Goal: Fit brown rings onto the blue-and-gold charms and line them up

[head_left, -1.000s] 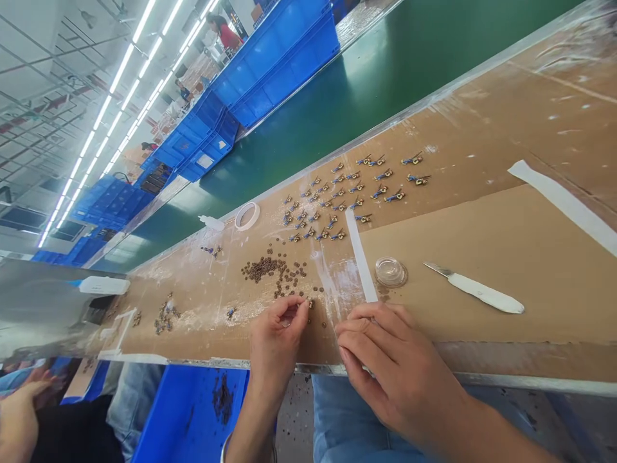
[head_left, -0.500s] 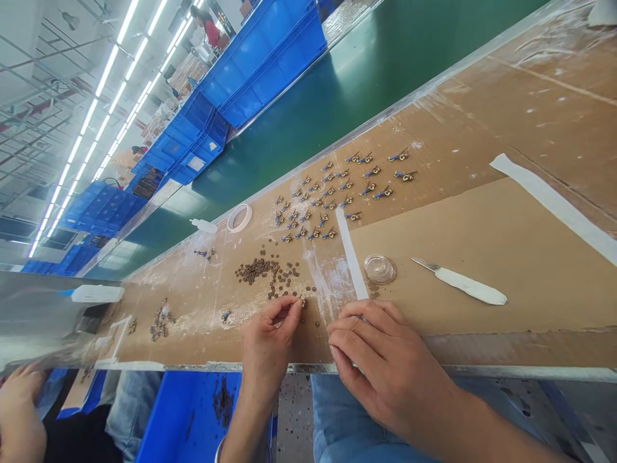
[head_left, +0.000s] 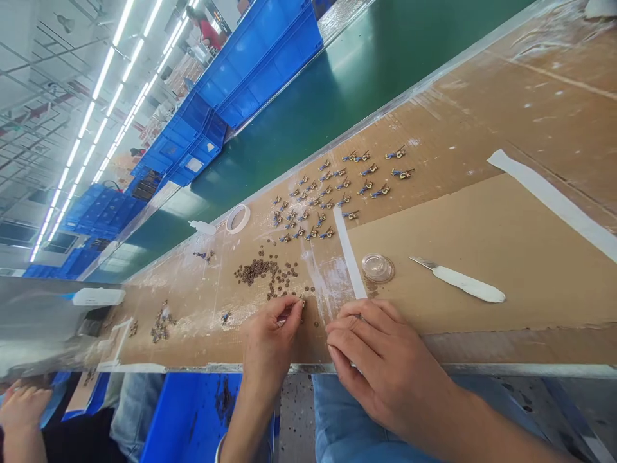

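Note:
My left hand [head_left: 270, 337] is closed in a pinch just above the cardboard. A tiny dark and yellowish piece, apparently a miniature figurine [head_left: 303, 300], shows at its fingertips, mostly hidden. Close by lies a loose heap of small brown discs [head_left: 255, 271]. My right hand [head_left: 380, 347] rests at the front edge, fingers bent and pressed together; whatever they may hold is hidden. Beyond both hands, several painted figurines [head_left: 322, 193] in blue and yellow, with thin dark rods, lie in rough rows. One separate figurine [head_left: 225, 317] lies left of my left hand.
A white-handled knife [head_left: 467, 283] and a clear round lid [head_left: 378, 267] lie right. A tape roll [head_left: 238, 219] and white bottle [head_left: 202, 227] sit behind the discs. A green belt [head_left: 385, 54] runs beyond, with blue crates [head_left: 260, 61]. Another person's hand [head_left: 24, 405] is at lower left.
The view has shifted slightly. Both my hands hold nearly the same positions and grips. The other person's hand at lower left has moved a little to the right.

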The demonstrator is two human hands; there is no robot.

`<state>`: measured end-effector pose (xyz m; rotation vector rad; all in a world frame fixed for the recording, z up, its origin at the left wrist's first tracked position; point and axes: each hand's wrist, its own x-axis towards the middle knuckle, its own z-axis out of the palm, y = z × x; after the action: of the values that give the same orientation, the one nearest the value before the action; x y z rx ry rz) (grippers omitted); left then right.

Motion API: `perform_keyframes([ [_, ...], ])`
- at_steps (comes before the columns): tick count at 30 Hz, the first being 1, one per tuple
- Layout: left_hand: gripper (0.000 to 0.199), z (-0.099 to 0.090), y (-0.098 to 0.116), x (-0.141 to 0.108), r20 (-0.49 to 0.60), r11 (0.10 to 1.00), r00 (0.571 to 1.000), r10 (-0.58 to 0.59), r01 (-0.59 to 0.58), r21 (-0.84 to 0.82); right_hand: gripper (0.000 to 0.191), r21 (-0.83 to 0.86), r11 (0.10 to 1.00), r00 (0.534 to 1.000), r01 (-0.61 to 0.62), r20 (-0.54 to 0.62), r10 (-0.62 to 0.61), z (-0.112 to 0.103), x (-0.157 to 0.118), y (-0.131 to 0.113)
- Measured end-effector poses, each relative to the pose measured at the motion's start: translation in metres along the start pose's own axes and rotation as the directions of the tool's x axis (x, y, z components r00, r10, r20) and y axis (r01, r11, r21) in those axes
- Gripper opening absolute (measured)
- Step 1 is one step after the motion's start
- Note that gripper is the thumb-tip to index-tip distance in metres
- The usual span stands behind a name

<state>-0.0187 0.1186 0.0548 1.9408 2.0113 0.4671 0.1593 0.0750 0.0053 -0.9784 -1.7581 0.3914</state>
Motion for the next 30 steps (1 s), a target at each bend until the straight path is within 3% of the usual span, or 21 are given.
perform_keyframes([
  [6, 0.017, -0.001, 0.006, 0.003, -0.003, 0.958, 0.979, 0.202, -0.197, 0.210, 0.012, 0.002, 1.000, 1.000, -0.002, 0.006, 0.002, 0.000, -0.001, -0.001],
  [10, 0.017, -0.003, 0.005, 0.005, 0.009, 0.941, 0.966, 0.260, -0.255, 0.222, 0.013, 0.024, 1.000, 1.000, -0.006, -0.010, 0.007, 0.001, -0.002, 0.000],
  [15, 0.010, -0.014, 0.007, -0.008, -0.059, 0.987, 0.986, 0.154, -0.157, -0.045, 0.014, 0.079, 0.997, 0.997, -0.026, -0.073, 0.031, 0.002, 0.000, 0.002],
  [20, 0.009, -0.022, 0.014, -0.041, -0.126, 0.935, 0.991, 0.046, -0.087, -0.344, 0.017, 0.178, 0.984, 0.987, -0.032, -0.149, 0.059, 0.000, 0.003, 0.000],
  [24, 0.007, -0.021, 0.021, -0.054, -0.166, 0.905, 0.986, 0.027, -0.095, -0.414, 0.014, 0.244, 0.970, 0.986, -0.015, -0.155, 0.054, -0.001, 0.003, -0.004],
  [30, 0.006, -0.021, 0.026, -0.054, -0.145, 0.887, 0.988, 0.044, -0.105, -0.450, 0.014, 0.211, 0.977, 0.985, 0.013, -0.169, 0.023, -0.003, 0.003, -0.005],
])
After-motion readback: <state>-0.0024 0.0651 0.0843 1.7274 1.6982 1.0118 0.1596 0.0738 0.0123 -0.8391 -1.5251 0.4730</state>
